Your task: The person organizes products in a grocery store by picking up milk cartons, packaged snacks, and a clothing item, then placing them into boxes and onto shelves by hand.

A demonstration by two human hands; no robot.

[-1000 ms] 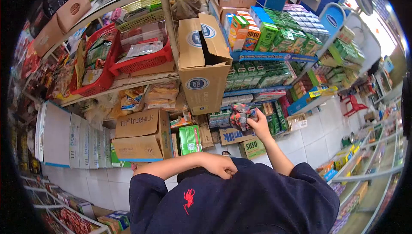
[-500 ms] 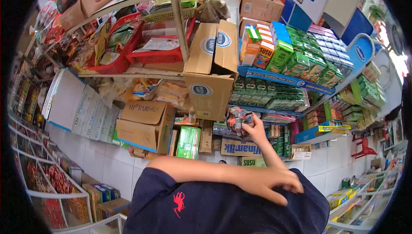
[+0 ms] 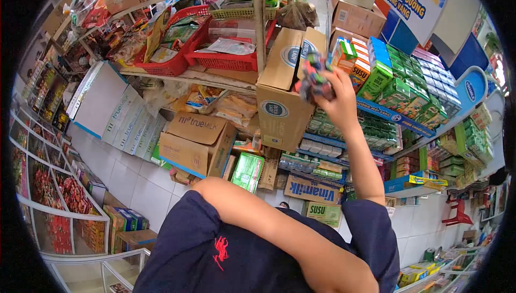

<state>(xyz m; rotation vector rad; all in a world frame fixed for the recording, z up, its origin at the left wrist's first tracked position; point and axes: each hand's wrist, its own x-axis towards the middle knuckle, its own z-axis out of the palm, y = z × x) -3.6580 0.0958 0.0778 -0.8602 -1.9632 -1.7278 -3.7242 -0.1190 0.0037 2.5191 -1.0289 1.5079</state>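
My right hand (image 3: 339,94) is closed on a crumpled dark cloth (image 3: 314,82) with red and coloured patches, blurred by motion. The raised hand overlaps the right edge of the tall open Dutch Lady carton (image 3: 286,111). To its right stand rows of boxed milk drinks, among them orange Susu packs (image 3: 359,70) and green packs (image 3: 379,75) on a blue-edged shelf (image 3: 395,116). My left arm crosses in front of my dark shirt toward the lower right, and its hand is out of view.
A TH true Milk carton (image 3: 194,141) sits low at the left beside a green pack (image 3: 248,170). Red baskets (image 3: 223,59) of packets fill the shelf above. Below are a Vinamilk carton (image 3: 312,188) and a Susu box (image 3: 324,213). A red stool (image 3: 457,212) stands far right.
My right hand has lifted the cloth from the lower shelves up beside the Dutch Lady carton's top. My left hand has moved down out of view. The view has shifted slightly.
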